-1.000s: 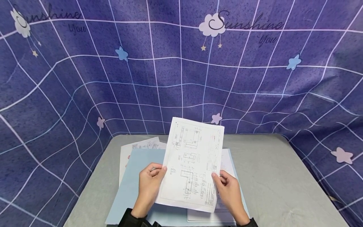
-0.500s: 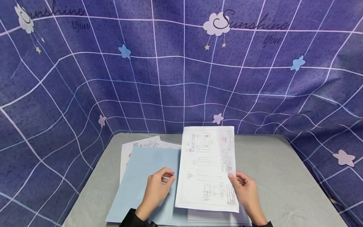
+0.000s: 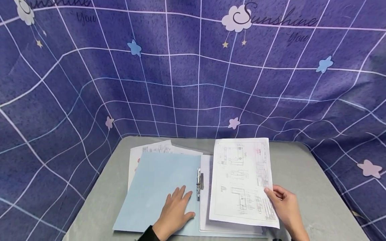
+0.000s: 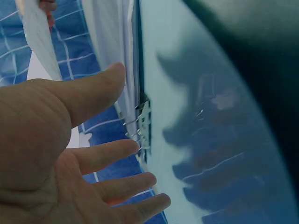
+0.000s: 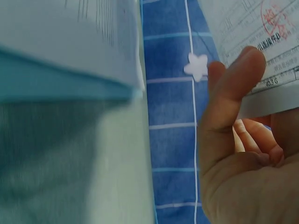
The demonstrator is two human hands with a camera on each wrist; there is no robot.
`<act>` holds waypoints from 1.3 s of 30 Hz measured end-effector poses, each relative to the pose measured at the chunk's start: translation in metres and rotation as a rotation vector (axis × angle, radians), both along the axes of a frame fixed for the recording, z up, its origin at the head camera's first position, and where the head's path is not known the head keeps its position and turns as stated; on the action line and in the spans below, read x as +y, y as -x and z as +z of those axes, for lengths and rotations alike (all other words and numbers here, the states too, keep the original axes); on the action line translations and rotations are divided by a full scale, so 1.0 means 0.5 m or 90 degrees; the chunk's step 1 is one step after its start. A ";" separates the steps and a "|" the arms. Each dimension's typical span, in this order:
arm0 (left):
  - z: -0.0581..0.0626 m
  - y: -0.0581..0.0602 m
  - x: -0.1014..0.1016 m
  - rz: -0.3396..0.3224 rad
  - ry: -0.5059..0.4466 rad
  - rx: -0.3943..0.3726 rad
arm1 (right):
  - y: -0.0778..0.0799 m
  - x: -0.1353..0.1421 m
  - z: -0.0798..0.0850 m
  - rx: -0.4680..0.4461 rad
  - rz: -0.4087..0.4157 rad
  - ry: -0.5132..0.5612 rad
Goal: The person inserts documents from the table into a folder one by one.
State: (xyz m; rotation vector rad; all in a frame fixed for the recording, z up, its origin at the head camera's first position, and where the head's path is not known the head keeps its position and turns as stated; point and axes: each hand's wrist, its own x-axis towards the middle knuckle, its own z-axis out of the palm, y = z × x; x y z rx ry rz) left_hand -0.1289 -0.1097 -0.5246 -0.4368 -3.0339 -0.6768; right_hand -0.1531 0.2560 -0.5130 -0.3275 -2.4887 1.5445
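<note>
A light blue folder (image 3: 159,187) lies spread out, a metal lever clip (image 3: 198,184) along its fold. Over its left cover, my left hand (image 3: 175,211) has its fingers spread and extended. In the left wrist view the fingertips (image 4: 161,200) show beside the folder's pale blue surface, close to the clip (image 4: 144,126). My right hand (image 3: 285,208) pinches the right edge of a white sheet with technical drawings (image 3: 241,180) between thumb and fingers. That sheet is raised over the stack of printed papers (image 3: 205,207) on the folder's right side. A red stamp (image 5: 275,18) shows on it.
More drawing sheets (image 3: 156,147) stick out from beneath the folder at the back left. All lies on a grey table (image 3: 316,187). Behind and at both sides hangs a purple-blue grid curtain (image 3: 181,73) with stars and clouds.
The left hand has let go of the drawing sheet and moved down over the left cover, its fingers spreading. The right hand has carried the sheet rightward, uncovering the clip and papers.
</note>
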 end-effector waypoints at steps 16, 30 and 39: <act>-0.008 -0.005 -0.003 -0.008 0.047 -0.019 | -0.018 0.051 -0.025 -0.074 -0.020 -0.027; -0.007 -0.004 0.001 -0.009 0.062 -0.045 | 0.014 0.021 -0.015 -0.073 0.036 -0.082; -0.010 -0.005 0.007 -0.005 0.067 -0.051 | 0.038 -0.034 -0.022 -0.089 0.090 -0.090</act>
